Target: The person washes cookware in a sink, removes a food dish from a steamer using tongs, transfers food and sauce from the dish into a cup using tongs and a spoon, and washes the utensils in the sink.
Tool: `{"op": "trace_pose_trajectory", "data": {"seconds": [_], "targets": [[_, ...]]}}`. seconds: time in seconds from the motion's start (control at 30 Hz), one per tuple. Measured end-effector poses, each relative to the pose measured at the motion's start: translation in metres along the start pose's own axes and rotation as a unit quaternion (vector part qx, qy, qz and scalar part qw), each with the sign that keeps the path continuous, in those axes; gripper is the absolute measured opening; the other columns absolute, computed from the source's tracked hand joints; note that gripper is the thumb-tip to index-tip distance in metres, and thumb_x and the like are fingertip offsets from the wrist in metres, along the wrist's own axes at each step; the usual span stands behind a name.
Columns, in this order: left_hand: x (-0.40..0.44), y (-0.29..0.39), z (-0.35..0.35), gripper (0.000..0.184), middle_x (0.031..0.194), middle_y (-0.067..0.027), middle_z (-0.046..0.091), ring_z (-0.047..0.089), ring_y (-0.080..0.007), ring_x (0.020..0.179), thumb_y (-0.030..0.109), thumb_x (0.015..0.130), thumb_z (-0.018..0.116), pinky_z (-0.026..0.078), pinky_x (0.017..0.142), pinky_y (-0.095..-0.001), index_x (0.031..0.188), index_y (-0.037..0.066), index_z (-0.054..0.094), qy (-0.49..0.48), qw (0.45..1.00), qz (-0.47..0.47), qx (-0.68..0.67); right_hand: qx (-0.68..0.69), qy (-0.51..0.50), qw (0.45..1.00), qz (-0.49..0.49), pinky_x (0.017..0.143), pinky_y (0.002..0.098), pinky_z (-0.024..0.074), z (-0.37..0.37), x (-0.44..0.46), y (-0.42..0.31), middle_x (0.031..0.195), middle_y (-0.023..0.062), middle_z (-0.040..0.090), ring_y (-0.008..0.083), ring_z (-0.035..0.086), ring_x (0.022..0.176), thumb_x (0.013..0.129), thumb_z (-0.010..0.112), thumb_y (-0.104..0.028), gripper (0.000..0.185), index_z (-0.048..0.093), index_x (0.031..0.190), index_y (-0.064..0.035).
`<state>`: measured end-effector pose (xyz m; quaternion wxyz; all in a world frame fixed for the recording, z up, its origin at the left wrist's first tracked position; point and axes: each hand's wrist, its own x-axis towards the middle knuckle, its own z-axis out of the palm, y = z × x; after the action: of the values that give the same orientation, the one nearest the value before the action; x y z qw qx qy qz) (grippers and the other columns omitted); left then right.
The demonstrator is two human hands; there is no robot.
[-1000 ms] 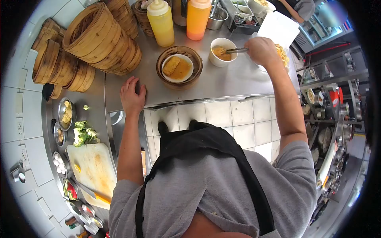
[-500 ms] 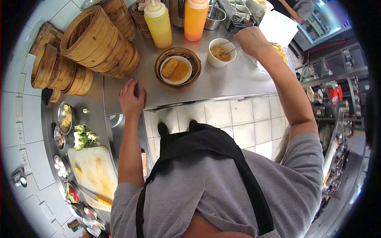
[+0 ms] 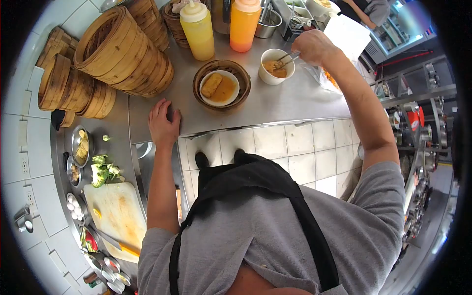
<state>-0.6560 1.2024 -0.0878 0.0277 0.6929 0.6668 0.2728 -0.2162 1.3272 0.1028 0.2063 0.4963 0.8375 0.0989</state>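
Note:
My right hand (image 3: 317,47) is closed around a pair of metal tongs (image 3: 291,57). The tips of the tongs reach into a white paper bowl (image 3: 276,80) that has brown, saucy food (image 3: 276,69) in it. At the counter's front edge, my left hand (image 3: 163,123) lies flat on the steel and holds nothing. Between the two hands stands a round bamboo steamer (image 3: 245,98). Inside it sits a small white dish (image 3: 238,90) with a golden-brown piece of food (image 3: 211,85) in orange-brown sauce.
Behind the steamer stand yellow (image 3: 198,37) and orange (image 3: 243,29) squeeze bottles. Stacked bamboo steamers (image 3: 132,59) rise at the left. A cutting board (image 3: 115,211), a knife (image 3: 110,238) and broccoli (image 3: 101,174) lie on the side counter. Another person's arm (image 3: 361,15) shows at the far right.
The tongs have turned in my right hand, and both arms now show close together over the bowl. My right forearm has shifted slightly right. My left hand has stayed in place.

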Motion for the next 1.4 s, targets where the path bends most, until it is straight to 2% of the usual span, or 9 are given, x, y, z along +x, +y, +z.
{"op": "trace_pose_trajectory", "data": {"seconds": [0.2, 0.43, 0.73, 0.8, 1.23, 1.27, 1.3, 1.37, 1.4], "targets": [[0.0, -0.001, 0.001, 0.039, 0.135, -0.0068, 0.057, 0.05, -0.0294, 0.126, 0.03, 0.087, 0.065, 0.036, 0.108, -0.0443, 0.121, 0.01, 0.063, -0.006, 1.0, -0.001, -0.001, -0.081, -0.076, 0.993, 0.041, 0.075, 0.0389, 0.0576, -0.047, 0.001, -0.042, 0.097, 0.0118, 0.074, 0.0276, 0.072, 0.092, 0.079, 0.067, -0.013, 0.018, 0.077, 0.092, -0.0069], [-0.001, 0.0, 0.0, 0.038, 0.133, -0.0069, 0.059, 0.052, -0.0304, 0.123, 0.027, 0.086, 0.068, 0.037, 0.107, -0.0447, 0.12, 0.01, 0.064, 0.013, 1.0, 0.01, -0.001, -0.117, -0.118, 0.986, 0.027, 0.076, 0.0383, 0.058, -0.033, 0.025, -0.056, 0.105, 0.0075, 0.075, 0.0239, 0.072, 0.097, 0.084, 0.066, -0.02, 0.022, 0.078, 0.1, -0.0112], [0.0, -0.002, 0.003, 0.038, 0.131, -0.0065, 0.059, 0.052, -0.0303, 0.123, 0.027, 0.085, 0.068, 0.037, 0.107, -0.0449, 0.119, 0.011, 0.065, 0.016, 1.0, 0.008, -0.002, -0.067, -0.024, 0.995, 0.071, 0.074, 0.0372, 0.0571, -0.063, -0.009, -0.044, 0.094, 0.0093, 0.075, 0.0253, 0.072, 0.09, 0.08, 0.07, -0.012, 0.011, 0.077, 0.087, -0.008], [0.001, -0.002, 0.003, 0.038, 0.132, -0.0064, 0.059, 0.052, -0.0303, 0.123, 0.027, 0.085, 0.068, 0.037, 0.107, -0.0448, 0.119, 0.011, 0.064, 0.015, 1.0, 0.011, 0.002, -0.059, 0.008, 0.997, 0.051, 0.073, 0.0379, 0.057, -0.048, -0.003, -0.046, 0.085, 0.0147, 0.073, 0.0297, 0.072, 0.085, 0.074, 0.066, -0.004, 0.011, 0.076, 0.08, -0.005], [0.0, -0.004, 0.005, 0.039, 0.13, -0.0068, 0.06, 0.053, -0.0323, 0.121, 0.027, 0.084, 0.068, 0.039, 0.105, -0.045, 0.119, 0.01, 0.064, 0.028, 0.999, 0.025, -0.007, -0.055, 0.03, 0.994, 0.085, 0.075, 0.0392, 0.0568, -0.034, -0.01, -0.03, 0.081, 0.0163, 0.072, 0.0317, 0.071, 0.083, 0.075, 0.063, -0.005, 0.01, 0.074, 0.075, -0.0033], [-0.001, -0.006, 0.005, 0.039, 0.13, -0.0068, 0.06, 0.053, -0.0323, 0.121, 0.027, 0.084, 0.068, 0.039, 0.105, -0.045, 0.119, 0.01, 0.064, 0.025, 0.999, 0.021, -0.004, -0.057, 0.038, 0.993, 0.097, 0.076, 0.0406, 0.0563, -0.047, -0.017, -0.031, 0.081, 0.0157, 0.072, 0.0322, 0.071, 0.084, 0.075, 0.063, -0.005, 0.011, 0.074, 0.077, -0.0045], [-0.001, -0.004, 0.006, 0.039, 0.131, -0.0067, 0.06, 0.053, -0.0321, 0.121, 0.027, 0.084, 0.068, 0.039, 0.105, -0.045, 0.119, 0.01, 0.064, 0.021, 1.0, 0.019, -0.006, -0.001, 0.116, 0.99, 0.085, 0.077, 0.0435, 0.0552, -0.046, -0.022, -0.023, 0.086, 0.0143, 0.072, 0.0315, 0.07, 0.088, 0.074, 0.062, -0.004, 0.014, 0.074, 0.082, -0.0073], [0.0, -0.005, 0.004, 0.039, 0.131, -0.0066, 0.06, 0.053, -0.032, 0.121, 0.028, 0.084, 0.068, 0.04, 0.105, -0.0451, 0.119, 0.01, 0.064, 0.021, 1.0, 0.007, 0.001, -0.027, 0.095, 0.989, 0.107, 0.08, 0.0444, 0.0534, -0.084, -0.038, -0.037, 0.092, 0.0124, 0.072, 0.031, 0.069, 0.091, 0.078, 0.066, -0.009, 0.014, 0.073, 0.09, -0.008], [0.001, -0.004, 0.004, 0.039, 0.131, -0.0067, 0.06, 0.053, -0.0318, 0.121, 0.028, 0.084, 0.067, 0.04, 0.105, -0.0451, 0.119, 0.01, 0.064, 0.018, 1.0, 0.001, 0.005, 0.01, 0.144, 0.986, 0.079, 0.08, 0.0441, 0.053, -0.094, -0.047, -0.047, 0.089, 0.0118, 0.071, 0.0313, 0.068, 0.09, 0.078, 0.068, -0.011, 0.016, 0.073, 0.092, -0.0077]]}}
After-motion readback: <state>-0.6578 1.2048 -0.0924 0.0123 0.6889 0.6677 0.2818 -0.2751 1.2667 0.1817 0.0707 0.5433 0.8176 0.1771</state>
